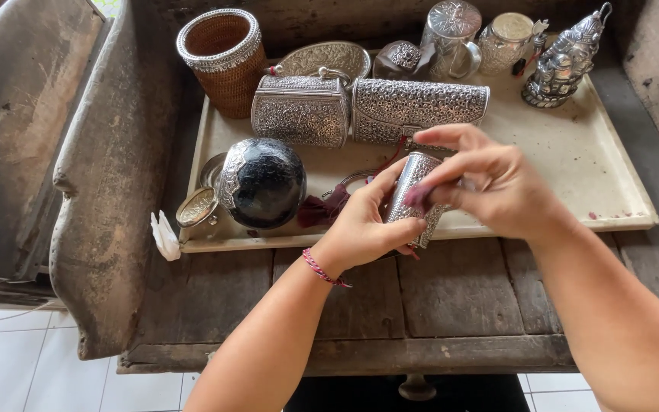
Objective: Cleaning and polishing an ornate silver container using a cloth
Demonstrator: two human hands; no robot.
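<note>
Both hands grip one embossed silver case: left hand cradling, right hand pinching.

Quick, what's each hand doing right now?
Left hand: closed around the embossed silver case, holding it.
Right hand: fingers pinched on a small dark-pink bit against that case.

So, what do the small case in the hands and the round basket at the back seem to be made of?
Case: probably silver-coloured metal, embossed all over, dull shine. Basket: brown woven fibre, likely rattan, with a patterned metal rim. Both hands hold the case.
</note>
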